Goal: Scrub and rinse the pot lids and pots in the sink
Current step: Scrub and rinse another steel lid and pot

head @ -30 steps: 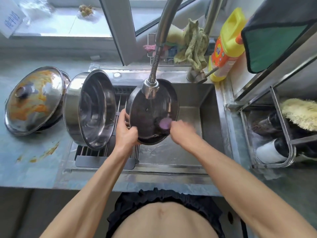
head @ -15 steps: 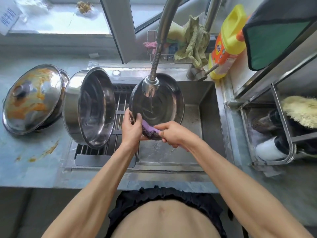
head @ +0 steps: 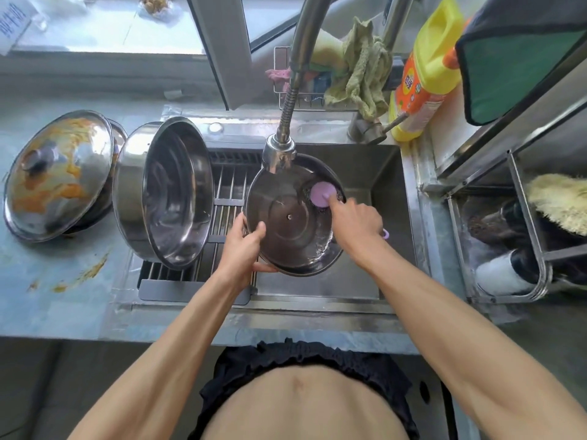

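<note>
A steel pot lid (head: 290, 223) is held over the sink (head: 386, 185), its underside facing me. My left hand (head: 244, 246) grips its lower left rim, thumb inside. My right hand (head: 355, 222) holds a purple-handled scrubber (head: 322, 193) and presses its head against the lid's upper right inside. The faucet head (head: 279, 155) hangs just above the lid's top edge. A large steel pot (head: 171, 192) lies on its side on the drying rack. A lid smeared with orange sauce (head: 58, 173) sits on another pot on the left counter.
A yellow detergent bottle (head: 424, 68) stands behind the sink's right corner, by a wire caddy with a green cloth (head: 362, 66). A metal shelf rack (head: 508, 223) with brushes fills the right side. Orange stains (head: 82, 271) mark the left counter.
The scrubber moved from the lid's lower edge up to its upper right inside. My left hand shifted its grip lower on the rim, and the lid tilted more toward me.
</note>
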Tool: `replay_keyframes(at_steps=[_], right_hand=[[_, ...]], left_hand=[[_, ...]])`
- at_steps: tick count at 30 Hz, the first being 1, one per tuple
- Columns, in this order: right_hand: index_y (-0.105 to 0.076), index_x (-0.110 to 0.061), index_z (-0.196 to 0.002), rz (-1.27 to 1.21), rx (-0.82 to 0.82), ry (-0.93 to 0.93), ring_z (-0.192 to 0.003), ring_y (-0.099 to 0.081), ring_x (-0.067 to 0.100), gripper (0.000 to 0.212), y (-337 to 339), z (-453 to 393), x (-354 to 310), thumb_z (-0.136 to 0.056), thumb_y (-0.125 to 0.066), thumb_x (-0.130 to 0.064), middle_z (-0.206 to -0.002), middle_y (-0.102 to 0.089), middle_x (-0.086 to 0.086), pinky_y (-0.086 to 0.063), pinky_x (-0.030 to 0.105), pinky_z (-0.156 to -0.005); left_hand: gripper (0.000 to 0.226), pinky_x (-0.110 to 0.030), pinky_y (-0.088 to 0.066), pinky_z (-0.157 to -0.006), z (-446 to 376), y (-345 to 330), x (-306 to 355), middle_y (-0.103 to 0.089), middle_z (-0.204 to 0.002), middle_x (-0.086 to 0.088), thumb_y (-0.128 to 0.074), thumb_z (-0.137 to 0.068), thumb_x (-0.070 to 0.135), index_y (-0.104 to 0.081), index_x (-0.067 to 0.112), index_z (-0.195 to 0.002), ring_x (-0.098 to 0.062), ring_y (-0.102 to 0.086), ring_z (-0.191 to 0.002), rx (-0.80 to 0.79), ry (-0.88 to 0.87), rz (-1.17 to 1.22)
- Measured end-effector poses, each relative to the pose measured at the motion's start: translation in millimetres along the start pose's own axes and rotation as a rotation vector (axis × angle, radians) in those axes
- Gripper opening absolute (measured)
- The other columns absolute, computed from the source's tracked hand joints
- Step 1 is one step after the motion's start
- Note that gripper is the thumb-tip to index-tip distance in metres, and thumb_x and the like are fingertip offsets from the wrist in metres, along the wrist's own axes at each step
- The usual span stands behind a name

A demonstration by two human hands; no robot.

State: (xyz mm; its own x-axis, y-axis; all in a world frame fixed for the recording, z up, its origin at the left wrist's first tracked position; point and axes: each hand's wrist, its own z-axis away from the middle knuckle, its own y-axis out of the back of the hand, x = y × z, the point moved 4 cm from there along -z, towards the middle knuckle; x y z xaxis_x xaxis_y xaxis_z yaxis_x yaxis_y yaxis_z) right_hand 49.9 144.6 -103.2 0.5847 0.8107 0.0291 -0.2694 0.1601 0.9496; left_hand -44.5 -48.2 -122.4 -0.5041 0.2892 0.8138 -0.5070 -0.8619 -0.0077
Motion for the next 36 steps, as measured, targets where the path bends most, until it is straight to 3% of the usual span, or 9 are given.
replay_keyframes(at_steps=[6, 13, 16, 19, 24, 28, 30, 33, 36], right_hand=[[-0.020, -0.052, -0.149, -0.092, 0.043, 0.270, -0.091, -0.065, 0.041, 0.069, 17.7, -10.3, -15.8, -0.096, -0.039, -0.013, -0.117, -0.058, 0.010, -0.053, 0.046, -0.070], [-0.026, -0.060, -0.145, 0.046, -0.025, 0.648, -0.091, -0.059, 0.023, 0.079, 24.8, 8.5, -40.8, -0.092, -0.044, -0.006, -0.098, -0.056, -0.004, -0.036, 0.034, -0.060], [-0.053, -0.050, -0.135, 0.040, 0.205, 0.829, -0.068, -0.055, 0.023, 0.067, 39.2, 8.4, -40.5, -0.087, -0.057, -0.003, -0.077, -0.052, -0.002, -0.037, 0.034, -0.053], [-0.071, -0.032, -0.116, 0.165, 0.435, 0.874, -0.061, -0.058, 0.025, 0.045, 50.0, 0.7, -35.5, -0.078, -0.065, -0.011, -0.072, -0.060, 0.004, -0.040, 0.033, -0.052], [-0.038, -0.031, -0.149, 0.186, 0.200, 0.469, -0.101, -0.062, 0.033, 0.052, 59.4, -8.4, -20.8, -0.100, -0.042, -0.013, -0.121, -0.060, 0.010, -0.040, 0.038, -0.070], [-0.057, -0.016, -0.131, 0.204, 0.003, 0.213, -0.107, -0.064, 0.034, 0.036, 61.8, -13.4, -18.5, -0.099, -0.042, -0.011, -0.122, -0.063, 0.012, -0.042, 0.034, -0.074], [-0.061, -0.011, -0.121, 0.132, -0.151, 0.141, -0.108, -0.063, 0.034, 0.029, 53.9, -7.2, -10.4, -0.096, -0.048, -0.017, -0.121, -0.063, 0.011, -0.043, 0.033, -0.078], [-0.063, -0.004, -0.099, -0.057, -0.447, 0.112, -0.075, -0.062, 0.029, 0.038, 35.5, 7.7, -8.5, -0.100, -0.047, -0.038, -0.099, -0.068, 0.015, -0.046, 0.032, -0.065], [-0.070, -0.007, -0.113, -0.359, -0.673, 0.110, -0.051, -0.046, 0.021, 0.032, 18.5, 21.0, -18.9, -0.099, -0.043, -0.017, -0.080, -0.070, 0.015, -0.036, 0.021, -0.043]], left_hand=[[0.019, -0.049, -0.063, -0.062, -8.3, 9.0, 10.5, -0.070, -0.119, -0.007, -0.050, -0.106, 0.038, -0.062, 0.027, -0.117, -0.025, -0.072, -0.092, -0.049, -0.017, -0.250], [0.039, -0.041, -0.060, -0.057, -23.3, 17.7, 28.9, -0.075, -0.111, -0.008, -0.036, -0.108, 0.051, -0.064, 0.026, -0.121, -0.027, -0.077, -0.081, -0.081, 0.023, -0.332], [0.043, -0.050, -0.062, -0.081, -27.6, 19.8, 29.8, -0.076, -0.115, -0.007, -0.038, -0.106, 0.056, -0.066, 0.029, -0.124, -0.031, -0.075, -0.099, -0.226, 0.092, -0.373], [0.041, -0.060, -0.046, -0.108, -27.9, 19.9, 35.3, -0.074, -0.123, -0.001, -0.045, -0.103, 0.056, -0.068, 0.030, -0.127, -0.029, -0.067, -0.119, -0.358, 0.074, -0.392], [0.024, -0.064, -0.052, -0.098, -29.4, 31.4, 49.3, -0.074, -0.115, -0.016, -0.050, -0.108, 0.032, -0.070, 0.023, -0.115, -0.032, -0.070, -0.106, -0.231, -0.005, -0.350], [0.020, -0.041, -0.063, -0.062, -31.3, 34.7, 55.7, -0.078, -0.095, -0.001, -0.053, -0.105, 0.032, -0.072, 0.033, -0.111, -0.020, -0.071, -0.085, 0.009, -0.198, -0.356], [0.025, -0.038, -0.062, -0.073, -31.1, 32.2, 58.2, -0.075, -0.095, 0.011, -0.052, -0.102, 0.039, -0.070, 0.041, -0.120, -0.009, -0.069, -0.085, 0.119, -0.341, -0.394], [0.029, -0.033, -0.052, -0.088, -27.2, 25.1, 57.6, -0.074, -0.095, 0.007, -0.052, -0.103, 0.039, -0.070, 0.033, -0.125, -0.010, -0.067, -0.091, 0.251, -0.406, -0.433], [0.032, -0.043, -0.049, -0.084, -25.3, 18.0, 41.5, -0.069, -0.083, -0.007, -0.051, -0.105, 0.037, -0.072, 0.013, -0.100, -0.019, -0.063, -0.081, 0.309, -0.359, -0.412]])
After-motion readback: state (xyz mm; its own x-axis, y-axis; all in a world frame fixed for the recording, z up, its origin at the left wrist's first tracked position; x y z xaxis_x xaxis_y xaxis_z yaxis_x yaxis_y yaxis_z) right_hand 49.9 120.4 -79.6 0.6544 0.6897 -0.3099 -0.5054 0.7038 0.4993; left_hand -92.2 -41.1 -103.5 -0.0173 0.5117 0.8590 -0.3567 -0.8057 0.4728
